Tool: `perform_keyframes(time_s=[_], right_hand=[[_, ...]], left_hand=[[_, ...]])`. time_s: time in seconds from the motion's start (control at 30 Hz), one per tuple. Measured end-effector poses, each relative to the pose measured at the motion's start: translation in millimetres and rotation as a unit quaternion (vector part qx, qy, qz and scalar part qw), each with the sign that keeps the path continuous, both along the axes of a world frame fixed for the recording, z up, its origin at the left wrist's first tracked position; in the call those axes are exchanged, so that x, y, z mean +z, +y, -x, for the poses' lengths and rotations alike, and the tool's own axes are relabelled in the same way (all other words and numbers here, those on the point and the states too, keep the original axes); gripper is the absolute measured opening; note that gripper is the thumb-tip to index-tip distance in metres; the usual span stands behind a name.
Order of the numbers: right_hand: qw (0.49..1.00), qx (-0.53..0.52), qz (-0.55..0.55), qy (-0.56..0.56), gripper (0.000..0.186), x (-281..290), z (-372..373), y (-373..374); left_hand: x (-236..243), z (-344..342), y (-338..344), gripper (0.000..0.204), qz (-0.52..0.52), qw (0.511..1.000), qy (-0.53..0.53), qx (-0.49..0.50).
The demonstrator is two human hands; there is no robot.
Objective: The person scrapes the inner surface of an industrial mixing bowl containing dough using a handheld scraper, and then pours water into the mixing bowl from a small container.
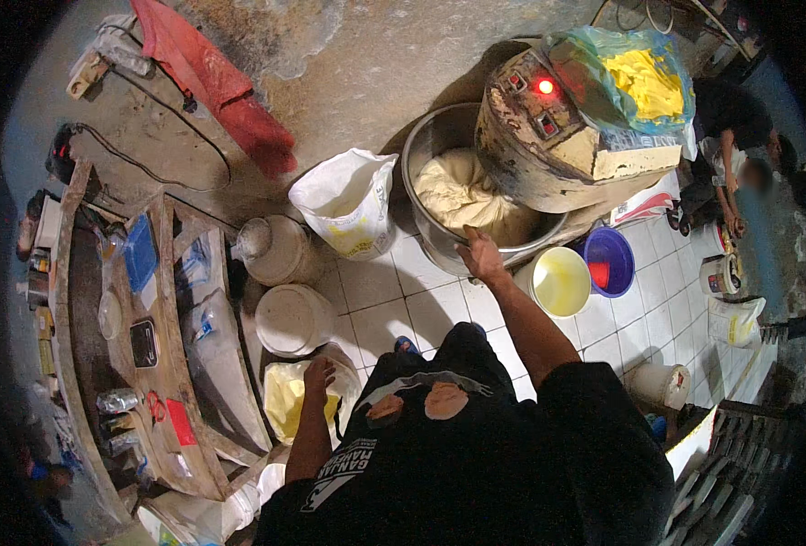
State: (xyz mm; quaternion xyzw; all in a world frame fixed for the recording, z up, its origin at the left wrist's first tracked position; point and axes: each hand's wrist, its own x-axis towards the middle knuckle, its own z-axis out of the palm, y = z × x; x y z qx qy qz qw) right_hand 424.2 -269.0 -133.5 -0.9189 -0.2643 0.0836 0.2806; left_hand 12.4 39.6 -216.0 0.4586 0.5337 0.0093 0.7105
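Note:
A large metal mixing bowl (pixel 409 173) holds a mass of pale dough (pixel 462 193) with folds on its surface. My right hand (pixel 484 256) is at the bowl's near rim, fingers reaching toward the dough and loosely extended; whether they touch the rim is unclear. Over the bowl's right side hangs the worn mixer head (pixel 535 150), which has a lit red lamp and switches. My left hand (pixel 320 374) hangs low, fingers slightly bent and apart, with nothing visible in it. Beneath it is an open bag (pixel 283 405) with yellow contents.
A white sack (pixel 344 205) stands left of the bowl, beside lidded white buckets (pixel 294 320). Yellow (pixel 560 282) and purple (pixel 623 273) buckets stand right. A bag of yellow fat-like material (pixel 644 82) tops the mixer. Wooden shelving (pixel 171 346) lines the left; another person (pixel 735 136) is far right.

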Motion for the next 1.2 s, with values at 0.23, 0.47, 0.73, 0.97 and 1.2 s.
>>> perform_keyframes(time_s=[0.23,0.47,0.73,0.97,1.2], right_hand=[[0.975,0.030,0.199,0.097,0.038,-64.9,-41.8,68.1],[0.989,0.049,0.129,0.058,0.025,-94.8,-47.7,65.0],[0.977,0.145,0.152,0.033,0.031,-76.5,-50.2,34.2],[0.983,0.161,0.063,0.070,0.036,-82.6,-66.7,8.8],[0.968,0.191,0.068,0.148,0.042,-79.0,-49.7,7.1]], left_hand=[[10.2,59.0,-19.4,0.032,0.003,0.987,0.154,0.042],[37.5,59.4,-97.6,0.034,0.037,0.980,0.182,0.072],[41.9,-39.7,-133.9,0.026,0.006,0.985,0.154,0.080],[49.8,-86.8,-148.7,0.030,-0.070,0.993,0.015,0.092],[14.5,4.4,-191.5,0.026,-0.049,0.981,0.008,0.185]])
